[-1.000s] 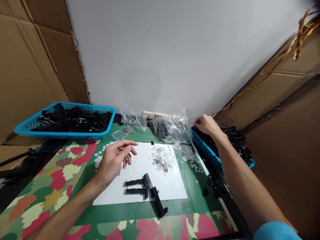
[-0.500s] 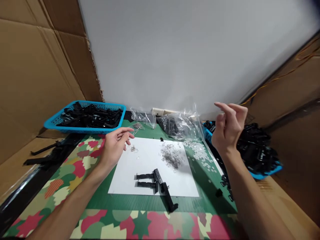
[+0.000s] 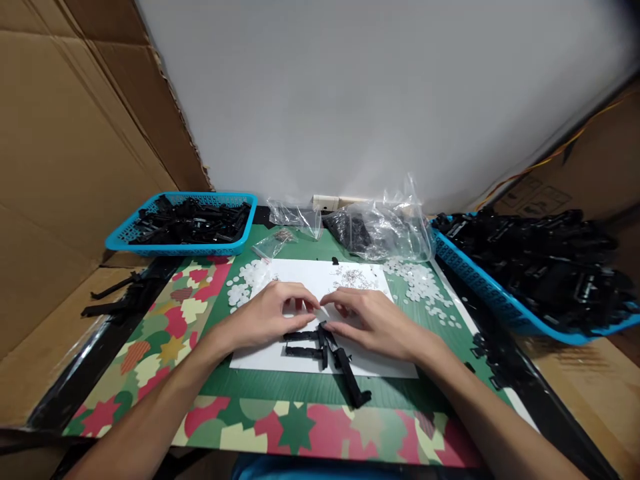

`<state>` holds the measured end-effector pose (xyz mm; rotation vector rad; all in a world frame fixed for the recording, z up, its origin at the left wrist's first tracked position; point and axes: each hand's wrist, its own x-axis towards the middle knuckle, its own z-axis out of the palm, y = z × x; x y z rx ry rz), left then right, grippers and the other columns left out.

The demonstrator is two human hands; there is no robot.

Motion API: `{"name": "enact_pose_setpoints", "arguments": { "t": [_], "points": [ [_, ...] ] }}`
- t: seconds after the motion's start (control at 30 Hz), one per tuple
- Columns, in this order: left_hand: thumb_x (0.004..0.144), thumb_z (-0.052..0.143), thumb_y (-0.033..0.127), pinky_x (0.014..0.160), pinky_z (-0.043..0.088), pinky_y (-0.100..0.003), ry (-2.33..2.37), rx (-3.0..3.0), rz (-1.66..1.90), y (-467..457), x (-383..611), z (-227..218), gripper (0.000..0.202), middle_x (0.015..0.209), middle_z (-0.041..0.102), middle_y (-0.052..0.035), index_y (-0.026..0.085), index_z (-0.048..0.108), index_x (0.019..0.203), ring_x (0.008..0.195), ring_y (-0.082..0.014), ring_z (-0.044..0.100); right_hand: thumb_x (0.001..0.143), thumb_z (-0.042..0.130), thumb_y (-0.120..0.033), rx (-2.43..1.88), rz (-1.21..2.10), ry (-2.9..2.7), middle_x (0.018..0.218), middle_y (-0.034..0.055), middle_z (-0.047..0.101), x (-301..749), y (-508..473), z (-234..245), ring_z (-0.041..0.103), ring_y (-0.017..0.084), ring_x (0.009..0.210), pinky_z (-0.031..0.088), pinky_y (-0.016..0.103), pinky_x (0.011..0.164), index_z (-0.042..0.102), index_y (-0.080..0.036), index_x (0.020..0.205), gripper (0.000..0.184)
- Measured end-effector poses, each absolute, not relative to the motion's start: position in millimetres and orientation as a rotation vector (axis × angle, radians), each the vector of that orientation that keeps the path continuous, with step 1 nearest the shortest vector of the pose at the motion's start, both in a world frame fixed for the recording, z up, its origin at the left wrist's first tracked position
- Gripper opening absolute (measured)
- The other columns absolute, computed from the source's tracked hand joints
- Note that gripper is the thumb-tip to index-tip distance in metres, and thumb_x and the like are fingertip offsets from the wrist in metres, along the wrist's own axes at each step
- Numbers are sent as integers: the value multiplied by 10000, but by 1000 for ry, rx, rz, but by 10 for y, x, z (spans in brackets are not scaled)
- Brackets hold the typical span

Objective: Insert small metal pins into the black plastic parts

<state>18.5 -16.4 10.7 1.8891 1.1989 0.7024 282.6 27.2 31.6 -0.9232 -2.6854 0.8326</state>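
1. l hand (image 3: 270, 315) & r hand (image 3: 375, 321) both lie palm down on the white sheet (image 3: 305, 275), fingers curled, tips nearly meeting at the middle.
2. the tips sit right at the top end of the black plastic parts (image 3: 306, 343). r fingertips (image 3: 334, 319) seem to touch it. can't tell if either hand pinches sth small; the tips hide it.
3. the parts lie at the near edge of the sheet: two short bars side by side, plus a longer black bar (image 3: 353, 381) running off onto the green mat (image 3: 280, 387).
4. handling, my guess: light, stiff molded plastic, not fragile, prob a bit slick. best gripped by the long flat sides w/ thumb & forefinger, not by the thin ends.
5. small metal bits (image 3: 356, 279) lie in a pile just beyond the hands: tiny, easy to scatter.
6. white discs (image 3: 423, 288) are strewn to the r, more at the l.
7. clear bags (image 3: 387, 230) stand at the back. a blue basket (image 3: 170, 251) of black parts sits far l, another basket (image 3: 480, 291) far r, heaped.
8. nothing lies between hands & parts. the loose discs & metal bits are the close clutter.
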Motion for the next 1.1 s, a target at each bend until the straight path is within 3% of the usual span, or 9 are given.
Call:
{"name": "enact_pose_setpoints", "arguments": {
  "t": [0.17, 0.37, 0.57, 0.73, 0.9, 1.1],
  "points": [
    [952, 731, 320, 729, 512, -256, 1127, 1763, 521, -172, 138, 80, 209, 866, 781, -46, 188, 821, 1086, 787, -175, 699, 1046, 664, -483, -929, 845, -2750, 947, 29, 778, 2753, 207, 333, 670, 201, 792, 346, 309, 698, 736, -260, 1224, 295],
    [977, 691, 322, 684, 481, -238, 1142, 1751, 507, -188, 178, 93, 201, 773, 742, -27, 179, 817, 1043, 719, -151, 657, 1012, 694, -359, -993, 922, -2767, 944, 18, 790, 2744, 185, 368, 685, 202, 819, 349, 306, 712, 752, -259, 1148, 178],
    [1011, 639, 339, 675, 448, -237, 1175, 1806, 588, -204, 239, 130, 247, 784, 732, -23, 179, 823, 1051, 717, -145, 614, 1002, 656, -277, -1084, 1051, -2630, 852, -10, 734, 2780, 210, 473, 576, 146, 715, 349, 278, 679, 741, -240, 989, 94],
    [1007, 644, 347, 692, 451, -248, 1148, 1813, 664, -229, 284, 164, 257, 820, 742, -31, 173, 824, 1067, 736, -153, 608, 971, 754, -403, -1111, 1013, -2584, 895, -9, 768, 2787, 210, 496, 612, 169, 741, 362, 288, 705, 722, -263, 1137, 219],
    [993, 643, 327, 676, 448, -255, 1150, 1834, 674, -240, 277, 165, 245, 811, 744, -35, 176, 829, 1045, 725, -161, 611, 963, 744, -355, -1075, 954, -2769, 812, 5, 769, 2758, 174, 452, 645, 195, 707, 340, 304, 668, 740, -256, 1033, 121],
    [991, 635, 319, 661, 430, -251, 1169, 1817, 680, -243, 272, 166, 246, 821, 746, -37, 174, 829, 1038, 720, -157, 599, 921, 755, -298, -967, 1059, -2845, 845, 10, 781, 2798, 171, 476, 680, 207, 756, 375, 299, 680, 738, -259, 1132, 215]
  ]
}}
